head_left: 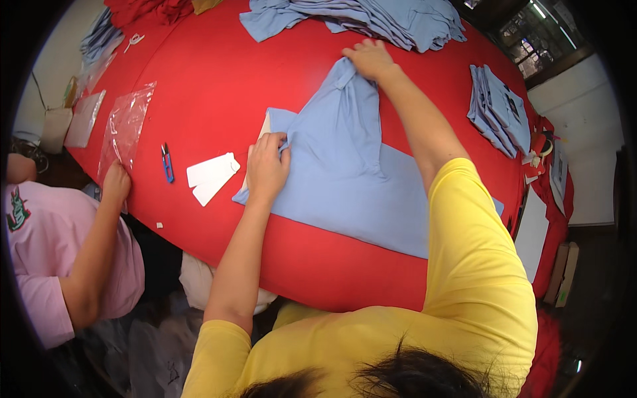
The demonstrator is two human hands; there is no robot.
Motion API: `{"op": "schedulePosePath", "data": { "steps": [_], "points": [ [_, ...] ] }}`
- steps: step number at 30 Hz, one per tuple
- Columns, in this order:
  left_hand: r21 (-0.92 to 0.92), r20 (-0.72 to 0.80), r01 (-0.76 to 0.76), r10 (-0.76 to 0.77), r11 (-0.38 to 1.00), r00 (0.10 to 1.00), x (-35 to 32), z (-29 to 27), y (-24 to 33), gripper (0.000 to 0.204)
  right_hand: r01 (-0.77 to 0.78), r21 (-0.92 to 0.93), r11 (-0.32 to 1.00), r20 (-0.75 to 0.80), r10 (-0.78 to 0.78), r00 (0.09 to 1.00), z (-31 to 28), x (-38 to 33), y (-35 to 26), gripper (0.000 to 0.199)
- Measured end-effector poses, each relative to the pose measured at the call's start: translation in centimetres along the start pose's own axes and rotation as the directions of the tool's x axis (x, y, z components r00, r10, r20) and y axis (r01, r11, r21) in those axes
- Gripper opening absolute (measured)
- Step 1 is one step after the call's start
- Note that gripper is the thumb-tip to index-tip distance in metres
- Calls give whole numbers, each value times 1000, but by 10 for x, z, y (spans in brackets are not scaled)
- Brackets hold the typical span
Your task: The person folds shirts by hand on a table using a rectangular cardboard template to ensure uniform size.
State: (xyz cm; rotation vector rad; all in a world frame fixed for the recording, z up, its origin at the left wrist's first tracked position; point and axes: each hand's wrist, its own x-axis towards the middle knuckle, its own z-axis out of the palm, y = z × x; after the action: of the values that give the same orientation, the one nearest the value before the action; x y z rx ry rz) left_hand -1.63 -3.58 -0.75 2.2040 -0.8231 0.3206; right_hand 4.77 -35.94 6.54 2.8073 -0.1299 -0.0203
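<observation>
A light blue shirt lies partly folded on the red-covered table in front of me, with a gathered part drawn up toward the far side. My right hand stretches out to the far end of that part and is closed on the cloth. At the shirt's left edge, my left hand rests with its fingers curled on the fabric; its fingertips are partly hidden. A cream-coloured edge shows from under the shirt beside this hand.
White tags and blue thread snips lie to my left. Nearby, a person in pink holds a clear plastic bag. Blue garments are piled at the far edge; folded ones are stacked at the right.
</observation>
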Motion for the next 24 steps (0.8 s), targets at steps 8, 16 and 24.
{"op": "schedulePosePath", "data": {
  "steps": [8,16,24],
  "points": [
    [-70,67,21,-16,997,998,-1,-10,0,31,207,15,978,-628,-152,763,-87,-128,47,33],
    [-448,303,113,32,887,952,10,-11,-22,28,117,167,979,-299,-63,952,4,-389,-35,27],
    [-303,329,-12,117,953,937,7,-15,-26,15,-108,313,943,-419,240,876,-1,-418,-58,27]
  ]
}}
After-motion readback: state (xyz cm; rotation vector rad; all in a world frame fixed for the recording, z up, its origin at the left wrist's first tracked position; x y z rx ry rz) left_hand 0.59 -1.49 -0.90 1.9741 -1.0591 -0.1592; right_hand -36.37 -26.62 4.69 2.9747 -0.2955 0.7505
